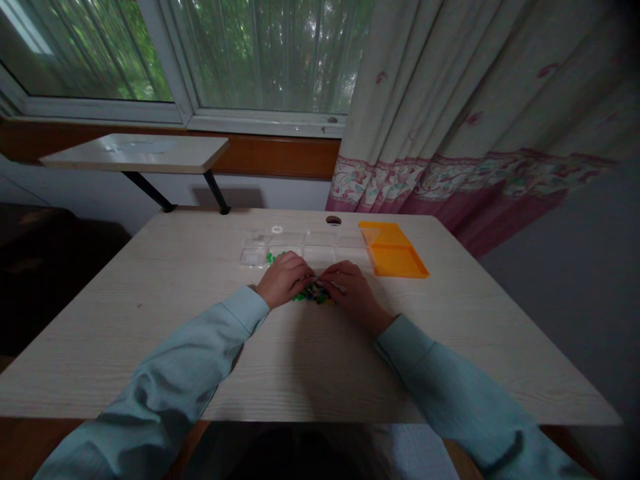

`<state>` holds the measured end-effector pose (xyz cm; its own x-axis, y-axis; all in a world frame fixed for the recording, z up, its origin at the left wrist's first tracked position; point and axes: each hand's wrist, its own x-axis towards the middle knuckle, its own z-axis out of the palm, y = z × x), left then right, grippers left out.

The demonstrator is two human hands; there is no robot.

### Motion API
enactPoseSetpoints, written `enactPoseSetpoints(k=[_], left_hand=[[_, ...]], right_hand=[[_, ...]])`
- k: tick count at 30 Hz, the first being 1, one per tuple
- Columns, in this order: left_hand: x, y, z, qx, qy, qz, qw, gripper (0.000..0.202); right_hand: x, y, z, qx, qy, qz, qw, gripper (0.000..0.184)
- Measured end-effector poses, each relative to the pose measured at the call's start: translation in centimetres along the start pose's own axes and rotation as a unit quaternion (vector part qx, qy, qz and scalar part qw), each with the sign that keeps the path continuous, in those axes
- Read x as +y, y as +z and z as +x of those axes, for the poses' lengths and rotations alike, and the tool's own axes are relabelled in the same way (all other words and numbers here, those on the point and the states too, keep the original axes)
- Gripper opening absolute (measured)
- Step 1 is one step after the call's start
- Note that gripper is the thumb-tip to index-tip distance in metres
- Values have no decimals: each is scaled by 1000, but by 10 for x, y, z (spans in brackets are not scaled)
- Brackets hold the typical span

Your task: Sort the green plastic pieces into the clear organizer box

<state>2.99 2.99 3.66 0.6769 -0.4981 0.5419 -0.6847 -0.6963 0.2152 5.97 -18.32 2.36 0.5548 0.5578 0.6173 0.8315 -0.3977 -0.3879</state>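
Note:
My left hand [285, 280] and my right hand [355, 292] meet fingertip to fingertip over a small heap of coloured pieces [314, 293] on the table. Fingers on both sides are pinched together. Something tiny may sit between the fingertips, too small and covered to name. The heap mixes green, dark, blue and orange-yellow bits, partly hidden by the hands. Just beyond lies a clear plastic compartment tray [320, 252]. Small green pieces [273, 257] lie in one of its left compartments, partly behind my left hand.
An orange plastic case [397, 252] lies at the tray's right end. A small white ring [277, 229] is near the tray's back left. Behind it are a cable hole [333, 221] and a raised shelf [135, 152] on black legs. A curtain [425, 133] hangs beyond the table's right back.

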Motion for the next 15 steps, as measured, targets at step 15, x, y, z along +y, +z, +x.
enactPoseSetpoints(k=[15], left_hand=[[-69,-23,-21,199,-184,122,955,24]], right_hand=[[2,-18,1,-162,-77,-37,983,12]])
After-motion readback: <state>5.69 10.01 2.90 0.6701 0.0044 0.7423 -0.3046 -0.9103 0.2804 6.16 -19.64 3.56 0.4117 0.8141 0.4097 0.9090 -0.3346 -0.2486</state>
